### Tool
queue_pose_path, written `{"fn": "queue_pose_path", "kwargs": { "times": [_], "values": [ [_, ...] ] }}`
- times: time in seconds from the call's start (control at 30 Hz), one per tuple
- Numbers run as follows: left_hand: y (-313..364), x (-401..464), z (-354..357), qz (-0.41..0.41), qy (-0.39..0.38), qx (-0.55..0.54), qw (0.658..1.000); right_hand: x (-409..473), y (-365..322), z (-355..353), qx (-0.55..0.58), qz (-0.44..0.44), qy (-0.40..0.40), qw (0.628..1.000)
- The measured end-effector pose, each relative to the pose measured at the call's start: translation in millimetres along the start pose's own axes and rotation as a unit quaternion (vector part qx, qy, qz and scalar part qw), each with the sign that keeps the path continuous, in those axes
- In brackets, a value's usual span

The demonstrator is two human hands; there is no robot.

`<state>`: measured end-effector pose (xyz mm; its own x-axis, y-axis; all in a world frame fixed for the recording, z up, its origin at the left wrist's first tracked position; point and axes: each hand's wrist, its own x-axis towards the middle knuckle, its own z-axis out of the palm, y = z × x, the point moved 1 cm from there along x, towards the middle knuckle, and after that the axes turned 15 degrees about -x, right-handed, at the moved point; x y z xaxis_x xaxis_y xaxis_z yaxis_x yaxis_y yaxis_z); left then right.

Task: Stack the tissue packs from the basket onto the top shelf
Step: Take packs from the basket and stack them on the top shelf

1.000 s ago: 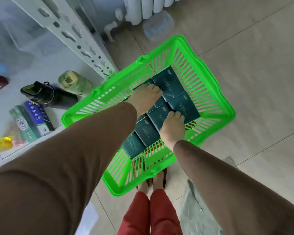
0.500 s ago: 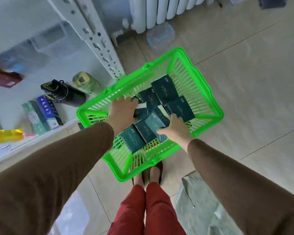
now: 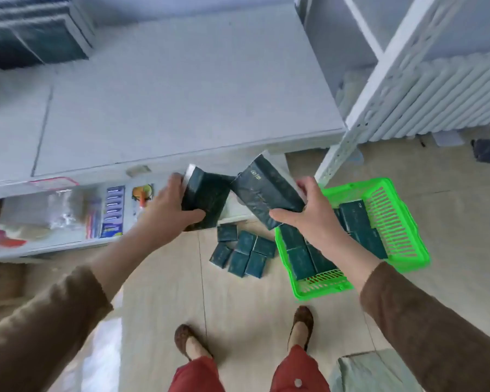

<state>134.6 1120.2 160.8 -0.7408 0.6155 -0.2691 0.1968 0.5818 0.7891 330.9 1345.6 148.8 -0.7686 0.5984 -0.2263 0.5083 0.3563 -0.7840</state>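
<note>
My left hand (image 3: 164, 210) grips a dark green tissue pack (image 3: 205, 198) just below the front edge of the white top shelf (image 3: 181, 94). My right hand (image 3: 309, 213) grips another dark green tissue pack (image 3: 266, 190), tilted, beside the first. The bright green basket (image 3: 402, 222) stands on the floor to the right, with several packs (image 3: 357, 222) inside. Several more packs (image 3: 244, 253) lie in a cluster on the floor left of the basket. A blurred stack of dark packs (image 3: 37, 38) sits at the shelf's back left.
A lower shelf (image 3: 68, 239) holds small packaged goods (image 3: 112, 212). A white perforated upright (image 3: 365, 108) rises at right, with a radiator (image 3: 441, 94) behind it. My feet (image 3: 190, 340) stand on the tiled floor. A grey bag (image 3: 365, 372) lies at bottom right.
Both hands lifted out of the basket, each with a pack, and rose to the top shelf's front edge. The view swung up from the basket to the shelf.
</note>
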Motion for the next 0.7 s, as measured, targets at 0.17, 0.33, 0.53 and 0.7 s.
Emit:
{"fn": "queue_pose_path", "kwargs": {
  "times": [0.17, 0.33, 0.53, 0.7],
  "values": [
    [-29.5, -33.4, -155.5, 0.047, 0.084, -0.073, 0.993, -6.8, -135.6, 81.5, 0.096, -0.077, -0.014, 0.992],
    [-59.9, -38.9, -265.3, 0.069, 0.107, 0.019, 0.992, 11.4, -230.6, 151.5, 0.109, -0.103, -0.065, 0.986],
    [-86.4, 9.4, -359.9, 0.074, 0.165, 0.090, 0.979, 68.0, -290.3, 199.8, 0.068, -0.099, -0.022, 0.992],
    [-102.1, 91.3, -412.4, 0.130, 0.190, 0.158, 0.960, 142.9, -323.7, 230.1, 0.084, -0.079, -0.009, 0.993]
  ]
}}
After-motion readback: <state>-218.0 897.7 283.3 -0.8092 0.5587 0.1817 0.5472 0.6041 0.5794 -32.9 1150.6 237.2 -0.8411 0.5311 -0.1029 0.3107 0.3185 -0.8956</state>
